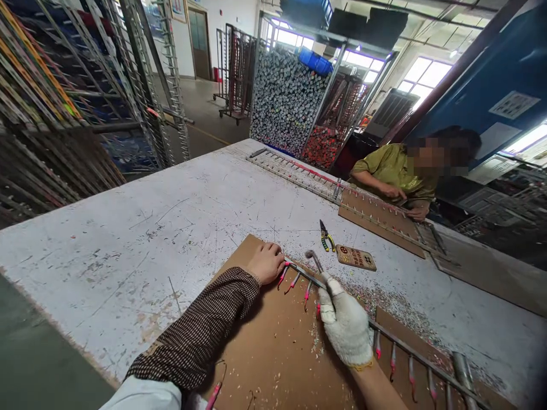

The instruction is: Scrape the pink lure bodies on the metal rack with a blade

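Observation:
My bare left hand (pixel 267 263), its fingers curled, holds the near-left end of a metal bar (pixel 404 344) with a row of hooks. Pink-coated tips (pixel 307 295) hang along that bar. My right hand (pixel 347 322), in a white knit glove, is closed around a bent metal rod (pixel 315 259) whose curved end sticks out past the fingers. The same hand lies over the middle of the bar and hides part of it. Brown cardboard (pixel 282 353) lies beneath, strewn with pale flakes. A loose pink-tipped hook (pixel 214 394) is at the lower edge.
Yellow-and-black pliers (pixel 326 237) and a brown patterned phone-shaped slab (pixel 356 257) lie beyond my hands. Paint chips cover the white table (pixel 141 256). Across it, a person in a green top (pixel 391 171) handles another hooked frame (pixel 294 171). Racks (pixel 162 74) stand at left.

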`<state>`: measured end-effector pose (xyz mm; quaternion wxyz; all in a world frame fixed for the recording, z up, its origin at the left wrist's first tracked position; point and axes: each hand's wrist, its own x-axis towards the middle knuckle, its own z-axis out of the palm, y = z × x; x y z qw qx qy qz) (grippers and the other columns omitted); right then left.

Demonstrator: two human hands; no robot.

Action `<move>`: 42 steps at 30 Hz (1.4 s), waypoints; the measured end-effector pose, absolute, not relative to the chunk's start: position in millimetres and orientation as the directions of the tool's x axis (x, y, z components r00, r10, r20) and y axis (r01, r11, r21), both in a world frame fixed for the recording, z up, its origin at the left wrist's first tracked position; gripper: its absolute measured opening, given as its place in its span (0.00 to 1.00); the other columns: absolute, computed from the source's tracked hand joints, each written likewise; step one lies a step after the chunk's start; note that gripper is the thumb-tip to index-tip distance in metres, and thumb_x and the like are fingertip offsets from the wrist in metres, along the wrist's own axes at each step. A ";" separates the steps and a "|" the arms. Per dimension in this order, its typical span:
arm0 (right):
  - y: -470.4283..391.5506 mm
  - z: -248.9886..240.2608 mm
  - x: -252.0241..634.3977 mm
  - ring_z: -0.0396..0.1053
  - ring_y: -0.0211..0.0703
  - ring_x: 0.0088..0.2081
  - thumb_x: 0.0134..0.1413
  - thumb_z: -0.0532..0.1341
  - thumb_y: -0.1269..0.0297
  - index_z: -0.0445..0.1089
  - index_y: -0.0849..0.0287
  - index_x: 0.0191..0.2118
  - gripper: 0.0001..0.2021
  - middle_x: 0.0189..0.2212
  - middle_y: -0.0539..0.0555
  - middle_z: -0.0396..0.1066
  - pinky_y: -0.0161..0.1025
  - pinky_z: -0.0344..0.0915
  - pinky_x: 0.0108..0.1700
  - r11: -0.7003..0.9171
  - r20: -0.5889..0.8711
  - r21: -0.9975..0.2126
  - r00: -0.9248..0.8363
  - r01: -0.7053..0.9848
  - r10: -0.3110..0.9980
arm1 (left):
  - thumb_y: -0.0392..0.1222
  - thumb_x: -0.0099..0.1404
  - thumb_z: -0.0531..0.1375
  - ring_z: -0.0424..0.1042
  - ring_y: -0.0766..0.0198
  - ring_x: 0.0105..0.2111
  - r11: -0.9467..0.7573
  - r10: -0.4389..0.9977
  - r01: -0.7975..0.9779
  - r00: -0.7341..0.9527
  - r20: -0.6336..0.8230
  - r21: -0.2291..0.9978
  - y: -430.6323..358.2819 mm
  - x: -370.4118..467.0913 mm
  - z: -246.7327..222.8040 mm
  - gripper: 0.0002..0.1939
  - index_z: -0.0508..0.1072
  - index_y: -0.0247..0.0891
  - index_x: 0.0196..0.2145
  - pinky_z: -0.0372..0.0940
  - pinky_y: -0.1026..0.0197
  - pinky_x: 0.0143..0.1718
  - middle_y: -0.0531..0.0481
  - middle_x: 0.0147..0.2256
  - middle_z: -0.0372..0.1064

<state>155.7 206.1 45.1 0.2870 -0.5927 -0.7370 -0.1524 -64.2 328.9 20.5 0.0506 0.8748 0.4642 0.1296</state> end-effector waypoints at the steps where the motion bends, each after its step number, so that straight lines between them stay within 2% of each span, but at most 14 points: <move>1: 205.4 45.5 155.4 0.74 0.44 0.30 0.68 0.53 0.60 0.68 0.62 0.59 0.20 0.33 0.58 0.78 0.38 0.66 0.35 0.266 0.634 -0.117 -0.135 0.957 0.762 | 0.49 0.73 0.51 0.62 0.52 0.52 -0.564 0.825 0.799 0.535 0.181 0.207 328.5 -63.9 20.8 0.16 0.76 0.41 0.42 0.58 0.50 0.51 0.43 0.50 0.68; 3: 205.6 44.1 154.1 0.73 0.44 0.28 0.68 0.51 0.61 0.69 0.61 0.59 0.19 0.29 0.56 0.77 0.38 0.66 0.34 0.315 0.607 -0.062 -0.215 0.947 0.765 | 0.49 0.73 0.51 0.62 0.52 0.52 -0.562 0.827 0.801 0.532 0.182 0.207 328.1 -63.6 20.8 0.16 0.76 0.41 0.42 0.58 0.50 0.51 0.43 0.50 0.68; 6: 206.9 40.0 150.9 0.74 0.43 0.28 0.68 0.48 0.66 0.68 0.60 0.59 0.20 0.28 0.54 0.77 0.37 0.67 0.33 0.350 0.459 0.002 -0.312 0.937 0.832 | 0.49 0.73 0.50 0.62 0.52 0.51 -0.553 0.833 0.807 0.524 0.180 0.209 328.0 -63.0 20.2 0.17 0.76 0.40 0.42 0.59 0.50 0.49 0.43 0.49 0.68; 8: 206.8 39.5 148.7 0.76 0.44 0.33 0.68 0.49 0.66 0.66 0.60 0.60 0.20 0.35 0.56 0.79 0.37 0.69 0.37 0.337 0.470 -0.045 -0.277 0.941 0.838 | 0.49 0.74 0.50 0.63 0.52 0.51 -0.547 0.836 0.810 0.518 0.180 0.210 328.0 -62.3 19.7 0.17 0.75 0.40 0.41 0.59 0.50 0.48 0.43 0.48 0.68; 11: 205.7 40.5 146.5 0.76 0.45 0.42 0.68 0.53 0.63 0.61 0.59 0.64 0.22 0.46 0.59 0.77 0.40 0.69 0.46 0.380 0.609 -0.111 -0.240 0.918 0.756 | 0.49 0.74 0.49 0.63 0.52 0.50 -0.539 0.841 0.816 0.505 0.194 0.210 328.0 -60.9 18.7 0.18 0.75 0.39 0.41 0.59 0.51 0.47 0.43 0.48 0.69; 13: 205.7 39.9 146.4 0.76 0.45 0.39 0.67 0.53 0.64 0.61 0.60 0.64 0.22 0.44 0.60 0.78 0.40 0.70 0.44 0.388 0.612 -0.096 -0.253 0.917 0.749 | 0.49 0.74 0.49 0.62 0.52 0.51 -0.534 0.843 0.820 0.498 0.202 0.207 327.8 -60.0 17.9 0.18 0.75 0.39 0.41 0.59 0.51 0.48 0.43 0.48 0.68; 16: 205.8 38.0 147.1 0.76 0.43 0.31 0.67 0.50 0.67 0.67 0.59 0.60 0.20 0.33 0.56 0.79 0.36 0.69 0.35 0.312 0.448 -0.060 -0.254 0.948 0.857 | 0.49 0.74 0.49 0.62 0.52 0.50 -0.527 0.847 0.825 0.491 0.203 0.203 327.6 -59.1 17.2 0.17 0.75 0.39 0.42 0.59 0.51 0.47 0.42 0.48 0.68; 18: 204.6 37.2 147.2 0.77 0.44 0.34 0.68 0.49 0.67 0.66 0.57 0.61 0.21 0.35 0.57 0.79 0.37 0.70 0.37 0.287 0.400 -0.096 -0.227 0.953 0.888 | 0.49 0.74 0.50 0.62 0.52 0.50 -0.530 0.846 0.822 0.493 0.203 0.209 327.8 -58.9 17.1 0.17 0.75 0.39 0.41 0.58 0.50 0.47 0.42 0.48 0.68; 21: 202.5 31.6 147.4 0.76 0.45 0.41 0.69 0.49 0.62 0.61 0.57 0.65 0.22 0.44 0.59 0.78 0.40 0.70 0.46 0.294 0.454 -0.204 -0.176 0.934 0.874 | 0.48 0.74 0.50 0.63 0.52 0.49 -0.535 0.844 0.810 0.497 0.202 0.240 328.5 -59.3 16.6 0.17 0.76 0.39 0.40 0.58 0.51 0.47 0.42 0.47 0.68; 27: 206.0 6.3 156.4 0.76 0.45 0.47 0.70 0.49 0.59 0.65 0.58 0.62 0.21 0.48 0.57 0.77 0.41 0.71 0.50 0.203 0.404 -0.323 -0.059 0.924 0.913 | 0.52 0.74 0.51 0.62 0.52 0.51 -0.533 0.844 0.813 0.494 0.208 0.235 328.5 -58.8 13.7 0.17 0.74 0.39 0.42 0.57 0.51 0.47 0.42 0.48 0.68; 30: 204.7 7.9 157.8 0.74 0.45 0.51 0.69 0.51 0.59 0.65 0.59 0.61 0.21 0.52 0.58 0.75 0.43 0.68 0.55 0.203 0.462 -0.379 -0.006 0.903 0.887 | 0.53 0.74 0.50 0.62 0.52 0.51 -0.528 0.848 0.817 0.494 0.190 0.233 328.0 -58.5 16.2 0.18 0.74 0.38 0.42 0.57 0.51 0.47 0.41 0.48 0.68; 33: 202.8 14.2 154.1 0.73 0.47 0.51 0.69 0.52 0.58 0.66 0.60 0.61 0.21 0.52 0.61 0.75 0.43 0.68 0.55 0.258 0.531 -0.349 -0.036 0.901 0.846 | 0.54 0.74 0.49 0.62 0.52 0.50 -0.528 0.849 0.817 0.499 0.172 0.233 327.3 -58.4 20.1 0.21 0.74 0.37 0.42 0.57 0.51 0.47 0.40 0.48 0.68; 38: 199.6 21.1 149.7 0.77 0.44 0.37 0.70 0.49 0.61 0.67 0.58 0.61 0.21 0.36 0.56 0.79 0.40 0.71 0.45 0.241 0.415 -0.232 -0.128 0.942 0.901 | 0.55 0.74 0.47 0.62 0.51 0.49 -0.508 0.861 0.831 0.480 0.171 0.226 326.0 -56.9 22.0 0.23 0.75 0.36 0.41 0.58 0.50 0.47 0.40 0.47 0.69; 42: 191.3 31.2 152.3 0.76 0.48 0.42 0.68 0.54 0.61 0.63 0.58 0.64 0.22 0.45 0.60 0.77 0.43 0.71 0.46 0.288 0.591 -0.255 -0.087 0.923 0.802 | 0.54 0.74 0.48 0.62 0.51 0.49 -0.515 0.856 0.828 0.482 0.189 0.221 325.6 -56.3 21.2 0.22 0.75 0.37 0.40 0.58 0.50 0.47 0.40 0.46 0.69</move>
